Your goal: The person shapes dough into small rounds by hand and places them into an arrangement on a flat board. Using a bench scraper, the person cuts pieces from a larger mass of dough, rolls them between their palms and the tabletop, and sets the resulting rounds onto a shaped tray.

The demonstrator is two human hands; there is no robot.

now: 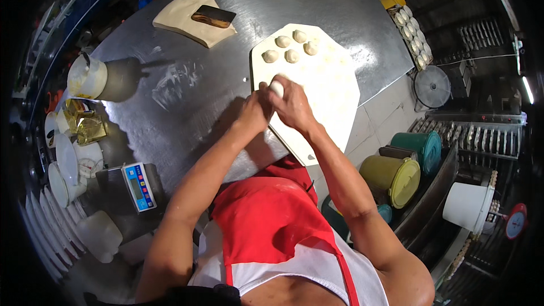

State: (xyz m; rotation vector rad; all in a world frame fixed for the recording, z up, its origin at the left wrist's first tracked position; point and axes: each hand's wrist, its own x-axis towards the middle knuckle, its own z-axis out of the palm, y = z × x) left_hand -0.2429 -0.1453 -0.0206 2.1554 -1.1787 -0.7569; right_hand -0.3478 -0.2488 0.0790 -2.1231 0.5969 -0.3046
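Observation:
Over the left edge of a cream octagonal board (328, 113) on the steel table, my right hand (292, 105) curls round a pale dough ball (276, 88). Pressed close beside it, my left hand (256, 106) has its fingers bent in at the ball, partly hidden by the right. Several rounded dough pieces (292, 55) sit on the far part of the board. Farther back to the left lies a slab of dough (175, 17) with a dark scraper (207, 15) resting on it.
On the steel table (187, 124) at the left stand a white tub (85, 79), foil-wrapped blocks (90, 127), lidded containers (68, 164) and a digital scale (139, 187). At the right, off the table, are lidded buckets (385, 175), egg trays (411, 34) and racks.

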